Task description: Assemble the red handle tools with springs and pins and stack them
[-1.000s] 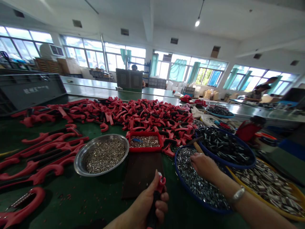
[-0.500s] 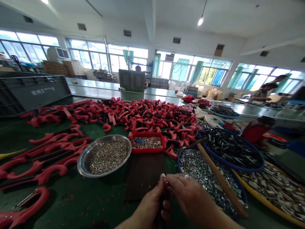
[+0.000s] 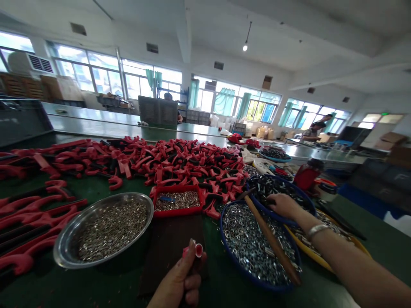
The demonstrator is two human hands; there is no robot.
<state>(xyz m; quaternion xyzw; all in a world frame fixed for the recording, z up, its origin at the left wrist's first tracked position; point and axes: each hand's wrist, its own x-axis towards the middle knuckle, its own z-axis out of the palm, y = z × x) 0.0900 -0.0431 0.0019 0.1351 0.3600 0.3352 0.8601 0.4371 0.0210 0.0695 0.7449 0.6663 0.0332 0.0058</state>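
Note:
My left hand is at the bottom middle, shut around a red-and-black handle piece with its red tip sticking up. It sits over a dark board. My right hand, with a metal bangle on the wrist, reaches into a blue basin of black metal parts. Its fingertips are among those parts, and I cannot tell whether they hold one. A wooden-handled hammer lies across a blue basin of steel washers, just below my right hand.
A large heap of red-and-black handles covers the green workbench. A steel bowl of small metal pieces and a red tray stand left of the washers. A yellow-rimmed basin lies under my right forearm. Co-workers sit at far benches.
My right hand has left the handle in my left hand and moved out to the basin of black parts. The view has swung, shifting the bench and basins to the left.

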